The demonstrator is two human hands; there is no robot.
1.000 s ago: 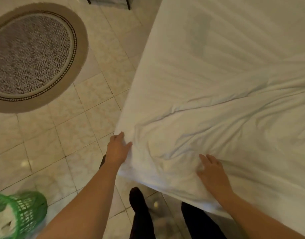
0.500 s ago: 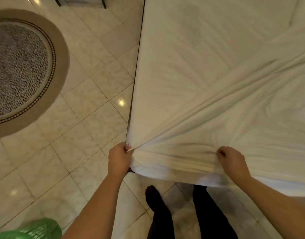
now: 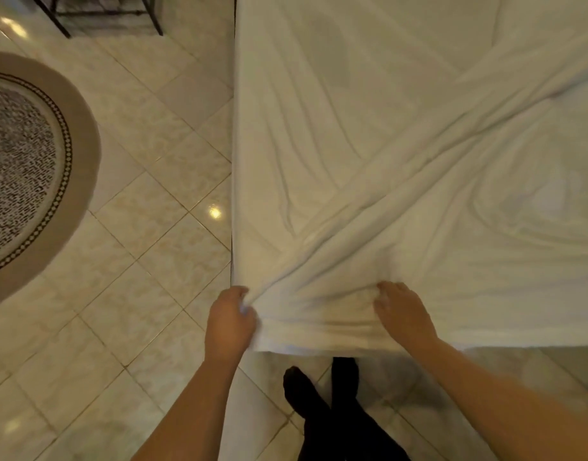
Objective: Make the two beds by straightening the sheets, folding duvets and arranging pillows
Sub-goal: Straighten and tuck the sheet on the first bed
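Now, near edge of sheet bunched, clamped inside curled fingers of left hand and right hand.

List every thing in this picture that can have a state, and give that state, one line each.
sheet, creased, with a long diagonal fold running up from its near left corner.
left hand, grips the sheet at its near left corner.
right hand, fingers curled into bunched sheet along the near edge.
rug, lying flat on the floor, apart from the sheet.
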